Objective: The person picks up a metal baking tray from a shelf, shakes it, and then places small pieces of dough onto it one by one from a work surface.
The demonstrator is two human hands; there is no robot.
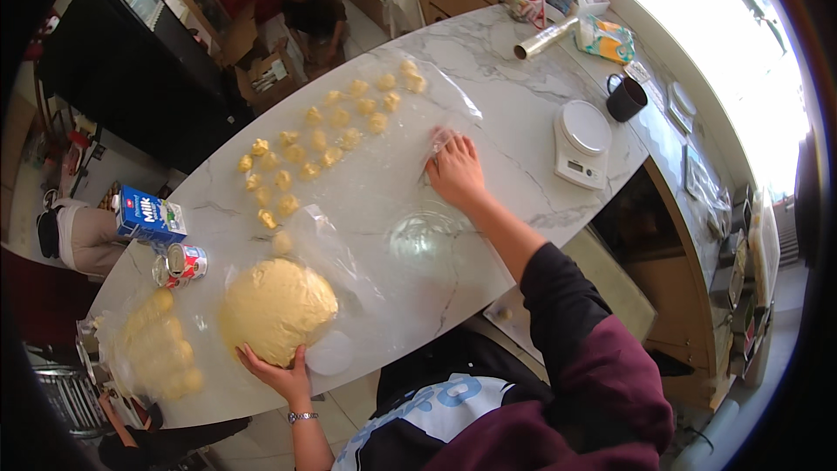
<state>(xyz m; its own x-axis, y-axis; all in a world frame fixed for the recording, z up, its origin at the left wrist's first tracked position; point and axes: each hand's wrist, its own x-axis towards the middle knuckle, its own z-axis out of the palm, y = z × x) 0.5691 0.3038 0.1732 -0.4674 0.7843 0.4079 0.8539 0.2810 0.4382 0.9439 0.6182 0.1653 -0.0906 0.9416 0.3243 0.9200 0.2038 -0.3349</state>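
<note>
A large smooth round of yellow dough (277, 310) lies near the front left edge of the marble table. My left hand (277, 377), a metal watch on its wrist, rests against the dough's near side with thumb and fingers spread. Farther right, my right hand (457, 171) bears down on the tabletop, its bent fingers closed over a crumpled bit of clear plastic film (436, 141). Small lumps of yellow dough (331, 156) sit in rough rows beyond, at least some of them on or under clear film. More loose film (327, 249) lies beside the big dough.
To the left are a blue carton (150, 215), red-and-white cans (186, 262) and film-covered rounded dough pieces (166, 344). A white kitchen scale (582, 144), dark mug (625, 99) and film roll (546, 37) are at right. A person (312, 17) is bent low beyond the table; others are at left.
</note>
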